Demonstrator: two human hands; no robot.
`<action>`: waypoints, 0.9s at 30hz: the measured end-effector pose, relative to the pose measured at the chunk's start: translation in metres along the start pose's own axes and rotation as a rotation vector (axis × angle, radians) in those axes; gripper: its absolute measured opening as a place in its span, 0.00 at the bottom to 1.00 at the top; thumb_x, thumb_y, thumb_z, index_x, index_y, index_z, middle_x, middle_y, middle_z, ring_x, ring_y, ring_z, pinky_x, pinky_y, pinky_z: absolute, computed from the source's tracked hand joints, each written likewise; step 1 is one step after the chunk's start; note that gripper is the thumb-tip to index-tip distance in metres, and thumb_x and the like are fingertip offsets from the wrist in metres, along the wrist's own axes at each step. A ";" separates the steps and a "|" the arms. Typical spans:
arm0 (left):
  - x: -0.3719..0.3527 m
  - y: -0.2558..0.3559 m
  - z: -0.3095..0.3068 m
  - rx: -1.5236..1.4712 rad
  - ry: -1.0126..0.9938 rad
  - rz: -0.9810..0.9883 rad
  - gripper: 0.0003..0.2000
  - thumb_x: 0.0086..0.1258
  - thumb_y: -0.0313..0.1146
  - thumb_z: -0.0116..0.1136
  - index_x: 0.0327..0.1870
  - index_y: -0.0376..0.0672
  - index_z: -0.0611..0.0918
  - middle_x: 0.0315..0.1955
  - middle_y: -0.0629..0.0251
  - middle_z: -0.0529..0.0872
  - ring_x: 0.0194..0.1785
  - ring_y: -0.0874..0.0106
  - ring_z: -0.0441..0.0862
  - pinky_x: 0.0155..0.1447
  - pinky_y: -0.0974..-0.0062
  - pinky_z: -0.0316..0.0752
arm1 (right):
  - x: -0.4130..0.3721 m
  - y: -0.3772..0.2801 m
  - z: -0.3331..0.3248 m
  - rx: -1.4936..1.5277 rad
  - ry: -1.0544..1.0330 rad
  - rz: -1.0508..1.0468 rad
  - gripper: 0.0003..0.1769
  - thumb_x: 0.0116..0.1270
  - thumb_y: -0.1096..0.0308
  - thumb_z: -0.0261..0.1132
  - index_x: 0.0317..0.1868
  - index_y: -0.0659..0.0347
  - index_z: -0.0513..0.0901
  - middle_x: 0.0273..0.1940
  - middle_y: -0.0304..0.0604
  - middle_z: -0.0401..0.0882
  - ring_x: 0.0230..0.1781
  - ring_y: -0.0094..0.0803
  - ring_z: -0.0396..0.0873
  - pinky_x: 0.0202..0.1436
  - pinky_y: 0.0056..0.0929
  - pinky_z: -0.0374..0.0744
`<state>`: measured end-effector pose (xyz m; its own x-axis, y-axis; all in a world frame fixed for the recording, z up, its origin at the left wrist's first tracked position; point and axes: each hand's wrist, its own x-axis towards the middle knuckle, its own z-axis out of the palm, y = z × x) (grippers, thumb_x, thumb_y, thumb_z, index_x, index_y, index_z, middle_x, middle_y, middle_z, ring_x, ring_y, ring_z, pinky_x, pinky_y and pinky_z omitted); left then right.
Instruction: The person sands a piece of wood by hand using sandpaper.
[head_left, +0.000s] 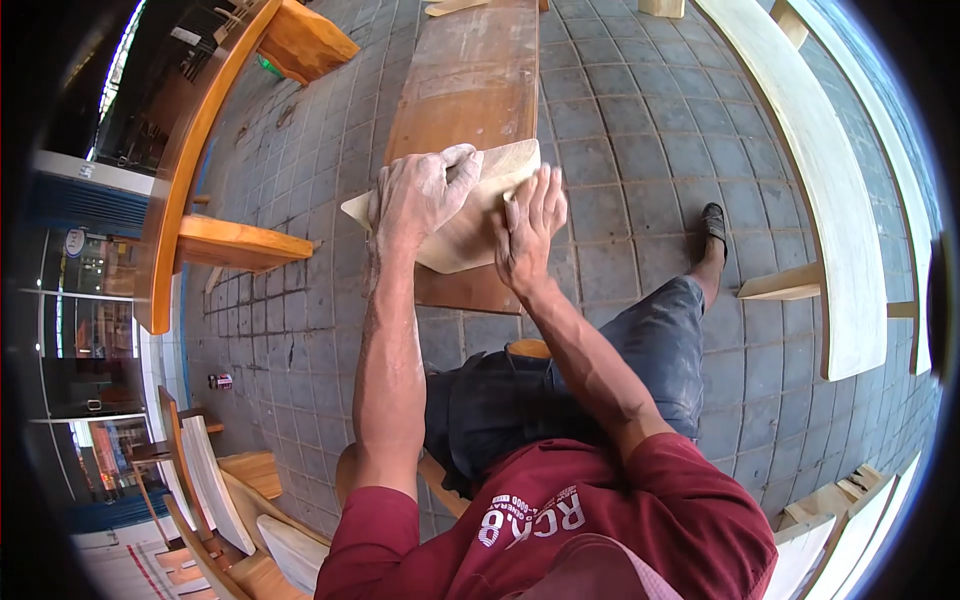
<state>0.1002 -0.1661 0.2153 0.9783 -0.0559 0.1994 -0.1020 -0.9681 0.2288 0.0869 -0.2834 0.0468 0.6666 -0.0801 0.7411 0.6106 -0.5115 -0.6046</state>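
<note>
A pale, unpainted wooden piece [455,238] with angled edges is tilted above a brown wooden bench [470,100]. My left hand [425,190], coated in light dust, is closed over its upper left edge. At its right edge, my right hand [532,225] presses with straight, close-set fingers, slightly blurred at the tips. A small pale edge shows by the right thumb; what lies under those fingers is hidden. Where the wooden piece rests underneath cannot be seen.
An orange-varnished bench [165,215] stands on the left, and a long pale bench [815,170] on the right. Wooden chair parts [235,500] are at lower left. Grey tiles [640,160] cover the floor. A small box [220,381] lies on the left.
</note>
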 end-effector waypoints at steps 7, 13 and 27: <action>0.021 -0.011 0.004 0.013 -0.009 -0.017 0.27 0.75 0.59 0.46 0.51 0.46 0.88 0.35 0.45 0.87 0.43 0.46 0.86 0.48 0.56 0.79 | -0.080 0.021 0.010 -0.043 -0.216 0.384 0.34 0.77 0.67 0.55 0.78 0.67 0.55 0.80 0.60 0.48 0.82 0.53 0.46 0.77 0.51 0.49; 0.021 -0.011 0.005 0.006 0.002 -0.007 0.26 0.76 0.57 0.47 0.50 0.45 0.88 0.34 0.44 0.87 0.43 0.46 0.86 0.47 0.55 0.79 | 0.000 -0.008 -0.009 0.280 -0.006 0.192 0.30 0.75 0.70 0.57 0.75 0.65 0.64 0.79 0.61 0.53 0.81 0.56 0.49 0.79 0.50 0.50; 0.005 -0.005 0.001 -0.021 0.022 0.045 0.23 0.76 0.52 0.52 0.49 0.40 0.88 0.36 0.44 0.87 0.42 0.49 0.87 0.46 0.59 0.79 | 0.025 0.018 -0.031 0.754 -0.123 0.659 0.28 0.83 0.55 0.47 0.67 0.71 0.74 0.66 0.52 0.76 0.68 0.39 0.71 0.73 0.32 0.64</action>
<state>0.1057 -0.1618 0.2139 0.9685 -0.0932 0.2310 -0.1493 -0.9595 0.2389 0.1018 -0.3211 0.0637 0.9823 -0.0407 0.1826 0.1867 0.2809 -0.9414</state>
